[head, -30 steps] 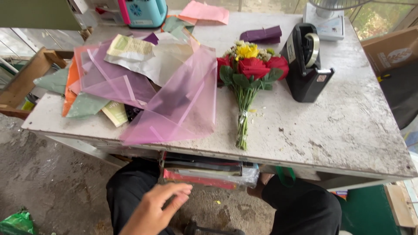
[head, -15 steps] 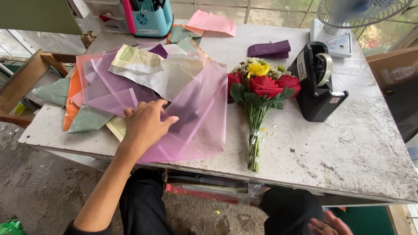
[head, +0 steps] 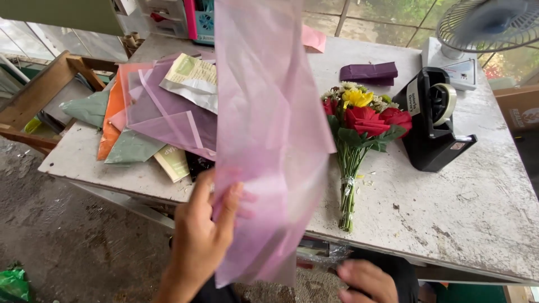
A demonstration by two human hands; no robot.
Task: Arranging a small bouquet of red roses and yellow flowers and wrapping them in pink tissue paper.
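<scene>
Worn white table (head: 477, 213) carries a bouquet (head: 359, 134); left hand (head: 202, 235) pinches a thin, limp, tear-prone pink sheet (head: 269, 140) upright by its lower edge, right hand (head: 365, 280) low, fingers loosely curled, empty.

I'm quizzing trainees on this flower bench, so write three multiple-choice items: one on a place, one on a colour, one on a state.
1. Where does the bouquet lie?
A. Between the lifted sheet and the tape dispenser
B. On the floor
C. On top of the fan

2. What colour is the wrapping sheet held by the left hand?
A. Green
B. Translucent pink
C. Black

3. What state is that sheet in?
A. Flat on the table
B. Rolled into a tube
C. Lifted up off the table

Answers: 1 A, the stems rest on the tabletop beside the dispenser. 2 B, the fingers show through it. 3 C, it hangs from the hand, raised before the camera.
</scene>
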